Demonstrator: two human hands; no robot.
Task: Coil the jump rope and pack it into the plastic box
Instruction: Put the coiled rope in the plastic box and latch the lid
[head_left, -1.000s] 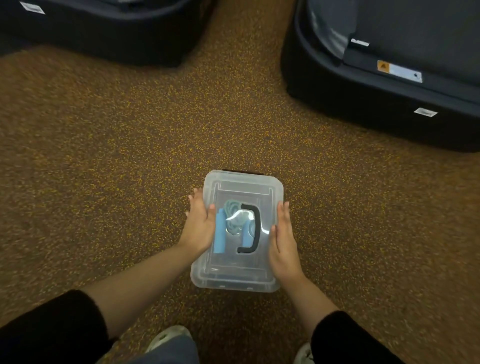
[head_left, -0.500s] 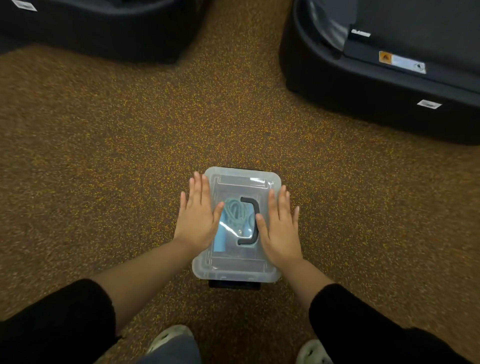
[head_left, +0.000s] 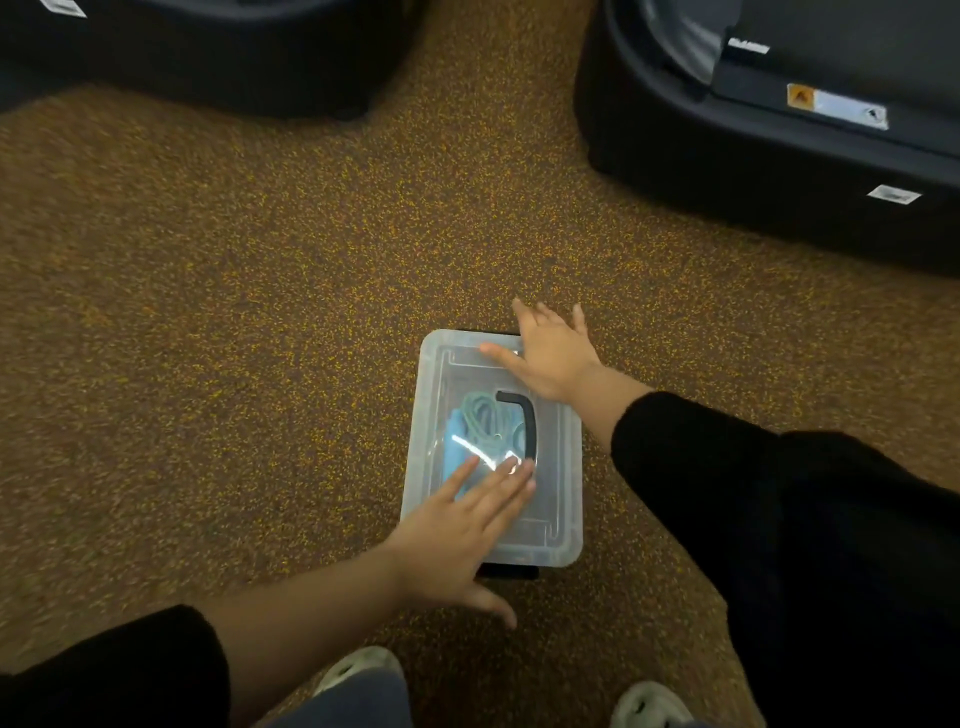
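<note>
Fingers flat, left hand (head_left: 457, 540) and right hand (head_left: 550, 358) have moved to opposite ends of the clear plastic box (head_left: 563, 467), probably latching it; teal jump rope (head_left: 480, 418) lies coiled inside.

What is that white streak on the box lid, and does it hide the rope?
Head view: the streak is glare on the clear lid; the teal jump rope and a blue handle show through beside it. Head view: left hand and right hand are slightly smeared; frame corners are dim.

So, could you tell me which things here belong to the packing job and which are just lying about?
Job: plastic box, jump rope coiled inside, left hand and right hand on its lid.
Lying about: dark machines, speckled floor.
</note>
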